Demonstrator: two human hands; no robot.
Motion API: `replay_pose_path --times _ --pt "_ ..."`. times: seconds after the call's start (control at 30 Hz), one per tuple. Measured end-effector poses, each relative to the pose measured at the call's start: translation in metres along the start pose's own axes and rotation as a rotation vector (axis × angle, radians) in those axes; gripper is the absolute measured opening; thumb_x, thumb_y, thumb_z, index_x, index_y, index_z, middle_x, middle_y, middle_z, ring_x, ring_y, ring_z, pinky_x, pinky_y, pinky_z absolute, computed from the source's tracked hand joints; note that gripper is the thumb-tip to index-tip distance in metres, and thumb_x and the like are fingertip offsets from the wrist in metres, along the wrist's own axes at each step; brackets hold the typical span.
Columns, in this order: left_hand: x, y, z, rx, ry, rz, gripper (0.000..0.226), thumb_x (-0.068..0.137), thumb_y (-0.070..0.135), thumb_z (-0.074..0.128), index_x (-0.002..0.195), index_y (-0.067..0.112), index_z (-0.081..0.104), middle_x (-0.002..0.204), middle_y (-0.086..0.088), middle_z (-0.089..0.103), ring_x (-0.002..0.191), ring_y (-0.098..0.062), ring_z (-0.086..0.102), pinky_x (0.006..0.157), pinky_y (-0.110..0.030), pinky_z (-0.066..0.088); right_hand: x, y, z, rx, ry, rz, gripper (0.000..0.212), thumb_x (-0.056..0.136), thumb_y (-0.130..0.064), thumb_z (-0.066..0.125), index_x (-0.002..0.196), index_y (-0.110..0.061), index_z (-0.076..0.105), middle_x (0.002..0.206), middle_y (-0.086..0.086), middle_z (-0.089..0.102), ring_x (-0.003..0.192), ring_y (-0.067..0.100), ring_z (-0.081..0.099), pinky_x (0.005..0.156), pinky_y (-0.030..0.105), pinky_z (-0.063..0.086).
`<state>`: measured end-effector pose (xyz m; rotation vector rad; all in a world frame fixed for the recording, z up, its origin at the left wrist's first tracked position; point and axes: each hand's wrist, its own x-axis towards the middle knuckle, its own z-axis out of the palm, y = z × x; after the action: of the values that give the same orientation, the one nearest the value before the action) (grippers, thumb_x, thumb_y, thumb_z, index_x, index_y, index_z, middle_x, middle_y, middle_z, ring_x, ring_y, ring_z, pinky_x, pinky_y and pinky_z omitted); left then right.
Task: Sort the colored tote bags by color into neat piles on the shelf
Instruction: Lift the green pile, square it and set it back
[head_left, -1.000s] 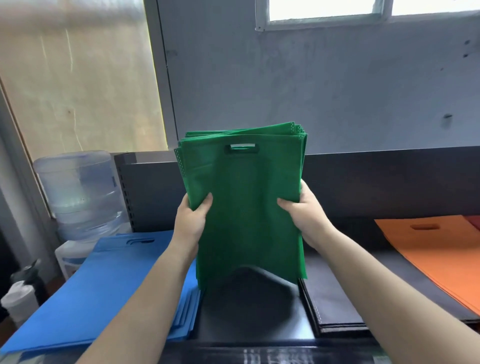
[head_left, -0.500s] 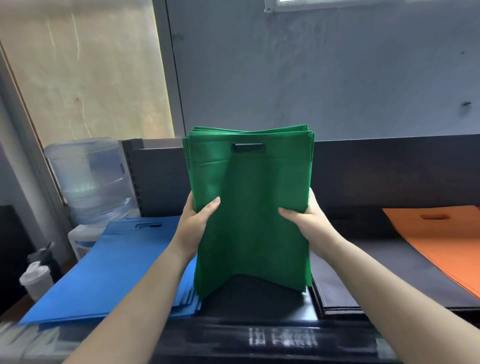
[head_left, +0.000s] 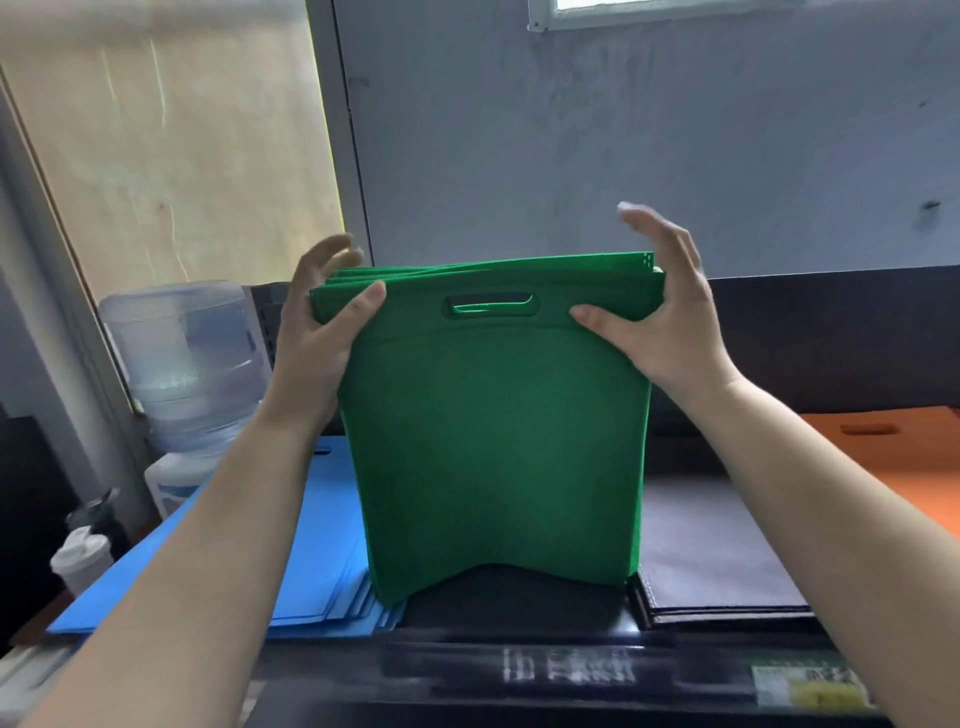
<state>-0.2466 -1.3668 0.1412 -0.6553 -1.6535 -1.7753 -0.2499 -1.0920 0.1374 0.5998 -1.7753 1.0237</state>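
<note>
A stack of green tote bags (head_left: 493, 441) stands upright on the black shelf (head_left: 519, 639), handle cut-out at the top and bottom edge on the shelf. My left hand (head_left: 322, 332) holds its top left corner, thumb on the front and fingers curled over the back. My right hand (head_left: 665, 322) is at the top right corner. Its thumb presses the front and its fingers are spread, lifted above the top edge. A blue pile (head_left: 322, 571) lies to the left, a black pile (head_left: 717, 561) to the right, and an orange pile (head_left: 909, 457) at the far right.
A large water dispenser bottle (head_left: 182, 364) stands left of the shelf, with a white cup (head_left: 83, 561) lower left. A black back panel (head_left: 831, 338) and grey wall close off the rear. The shelf's front lip carries a label strip (head_left: 805, 686).
Both hands slid up from the middle of the green stack's sides to its top corners. The right hand's fingers lifted off. The stack stays upright, now lower on the shelf.
</note>
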Motion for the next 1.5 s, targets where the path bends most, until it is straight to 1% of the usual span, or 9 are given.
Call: replay_pose_path --times 0.13,0.23,0.67,0.8,0.97,1.1,1.23,1.33,1.5 --pt "-0.001 -0.001 0.000 -0.036 0.028 -0.065 0.025 0.076 0.038 0.069 0.095 0.024 0.062 0.095 0.003 0.065 0.080 -0.011 0.063 0.065 -0.028 0.054 -0.002 0.005 -0.001 -0.011 0.072 -0.010 0.040 0.070 -0.039 0.071 0.098 -0.012 0.064 0.111 -0.002 0.050 0.103 -0.013 0.045 0.091 0.008 0.036" --pt "0.001 0.000 0.001 -0.036 0.067 -0.081 0.016 0.083 0.040 0.060 0.090 0.026 0.063 0.093 0.005 0.065 0.079 -0.009 0.061 0.067 -0.028 0.052 -0.005 0.000 -0.002 -0.020 0.135 -0.057 0.037 0.077 -0.032 0.067 0.108 -0.012 0.062 0.113 -0.004 0.047 0.107 -0.015 0.042 0.094 0.010 0.035" --pt "0.000 0.003 0.005 -0.083 0.065 -0.123 0.018 0.100 0.031 0.042 0.105 0.020 0.056 0.084 0.012 0.065 0.075 -0.003 0.062 0.069 -0.023 0.053 -0.010 -0.002 0.003 -0.053 0.216 -0.106 0.029 0.078 -0.026 0.069 0.086 0.000 0.059 0.104 0.005 0.049 0.098 -0.008 0.046 0.089 0.010 0.036" --pt "0.002 0.002 0.006 -0.039 0.112 -0.091 0.015 0.100 0.029 0.045 0.103 0.025 0.058 0.089 0.012 0.062 0.074 0.001 0.060 0.067 -0.017 0.051 -0.006 -0.008 0.001 -0.020 0.088 -0.082 0.041 0.083 -0.034 0.061 0.117 -0.011 0.059 0.116 -0.003 0.052 0.109 0.005 0.049 0.096 0.018 0.041" --pt "0.008 -0.002 0.004 -0.019 0.188 -0.173 0.017 0.096 0.031 0.051 0.083 0.024 0.060 0.074 0.009 0.062 0.066 -0.004 0.059 0.064 -0.025 0.047 -0.001 -0.012 0.004 0.026 0.095 0.186 0.008 0.093 -0.027 0.059 0.092 -0.019 0.062 0.094 -0.004 0.061 0.082 0.001 0.052 0.077 0.009 0.039" --pt "0.007 -0.003 0.001 -0.067 0.206 -0.193 0.017 0.096 0.035 0.052 0.084 0.023 0.057 0.072 0.010 0.061 0.065 -0.005 0.059 0.066 -0.027 0.046 -0.004 -0.015 0.009 0.093 0.097 0.293 0.018 0.091 -0.034 0.062 0.094 -0.017 0.056 0.079 -0.008 0.055 0.068 -0.008 0.050 0.062 0.007 0.036" --pt "-0.003 -0.007 -0.007 -0.110 0.051 -0.217 0.039 0.081 0.045 0.067 0.113 0.030 0.051 0.099 0.004 0.064 0.080 -0.003 0.067 0.071 -0.028 0.055 -0.008 -0.015 0.010 0.305 0.040 0.410 0.042 0.072 -0.048 0.070 0.109 -0.038 0.052 0.099 0.000 0.060 0.096 0.013 0.058 0.086 0.028 0.047" --pt "-0.023 -0.026 -0.015 -0.051 0.013 -0.338 0.058 0.072 0.023 0.078 0.122 0.020 0.051 0.109 -0.001 0.067 0.095 -0.016 0.067 0.082 -0.036 0.056 -0.026 -0.005 0.009 0.613 -0.055 0.541 0.050 0.066 -0.022 0.081 0.110 -0.027 0.058 0.098 -0.003 0.070 0.091 0.015 0.067 0.083 0.035 0.054" --pt "-0.039 -0.041 -0.002 -0.079 0.142 -0.384 0.018 0.085 0.008 0.065 0.098 0.020 0.063 0.097 0.003 0.071 0.084 -0.014 0.069 0.068 -0.025 0.056 -0.062 -0.005 0.018 0.567 -0.092 0.621 0.026 0.075 0.003 0.074 0.090 -0.017 0.067 0.082 -0.008 0.075 0.077 0.012 0.072 0.068 0.030 0.055"
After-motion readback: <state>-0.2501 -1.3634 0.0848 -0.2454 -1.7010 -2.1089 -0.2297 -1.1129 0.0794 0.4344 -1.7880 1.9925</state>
